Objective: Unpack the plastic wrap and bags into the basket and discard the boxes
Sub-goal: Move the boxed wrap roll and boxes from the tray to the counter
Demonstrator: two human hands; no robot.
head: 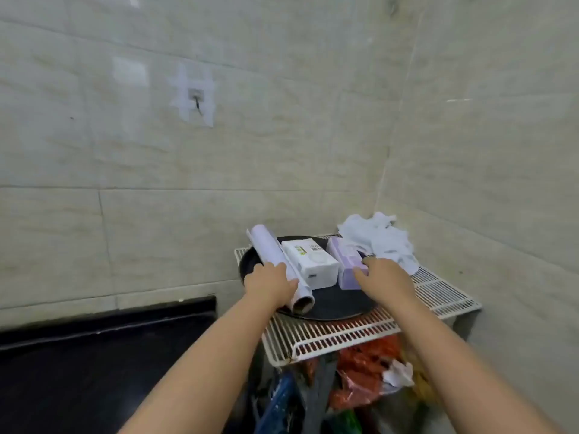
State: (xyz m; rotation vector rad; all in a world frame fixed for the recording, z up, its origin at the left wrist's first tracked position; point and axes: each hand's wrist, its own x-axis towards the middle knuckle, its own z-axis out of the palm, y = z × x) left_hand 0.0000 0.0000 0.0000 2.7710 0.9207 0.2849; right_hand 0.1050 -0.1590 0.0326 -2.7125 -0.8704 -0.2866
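Tiled walls enclose a corner where a white wire rack point(438, 296) carries a black tray point(332, 305). On the tray's left edge the wrap roll point(275, 258) is clasped by the left hand point(269, 285); the purple box point(344, 261) is covered by the spread right hand point(385, 277) (the white box point(310, 261) between is untouched). Unpacking seems barely begun; lifting comes next.

Whole shot's kinda soft. White box point(310, 260) print is unreadable, left hand point(269, 285) covers part of the roll point(280, 266), and the bags point(363, 377) lower right are a blurry jumble.

glossy tiled wall point(282, 151), white-coated wire rack point(438, 296), matt black tray point(332, 305), crumpled white cloth point(382, 239).
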